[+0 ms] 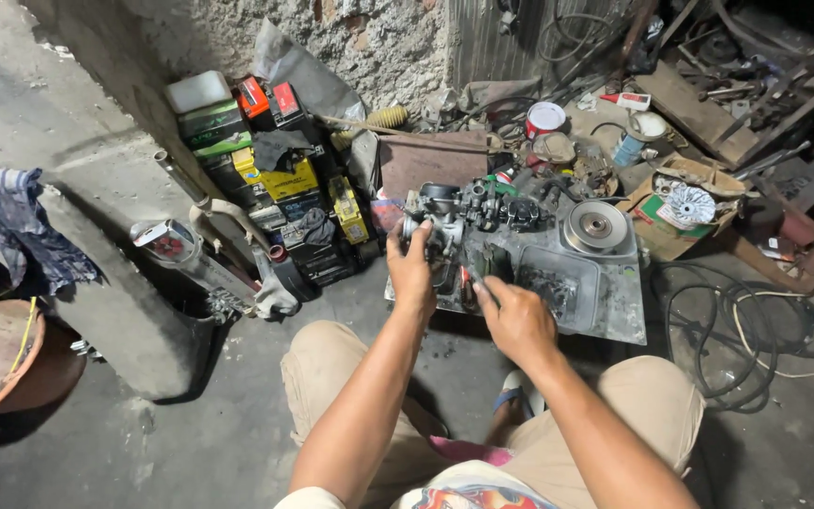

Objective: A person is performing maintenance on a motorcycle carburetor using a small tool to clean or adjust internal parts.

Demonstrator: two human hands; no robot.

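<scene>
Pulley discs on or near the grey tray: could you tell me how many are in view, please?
2. A smooth grey pulley disc lies on the tray at its far right corner; a finned silver disc sits in the cardboard box beyond. Clutter may hide more.

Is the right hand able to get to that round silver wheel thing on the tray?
Probably yes. The right hand rests on the grey tray, and the round metal pulley sits just beyond it, uncovered. Only low, greasy parts lie between them.

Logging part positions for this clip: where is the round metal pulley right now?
In the head view the round metal pulley sits at the right end of the grey tray, right of the right hand, beside the cardboard box.
</scene>
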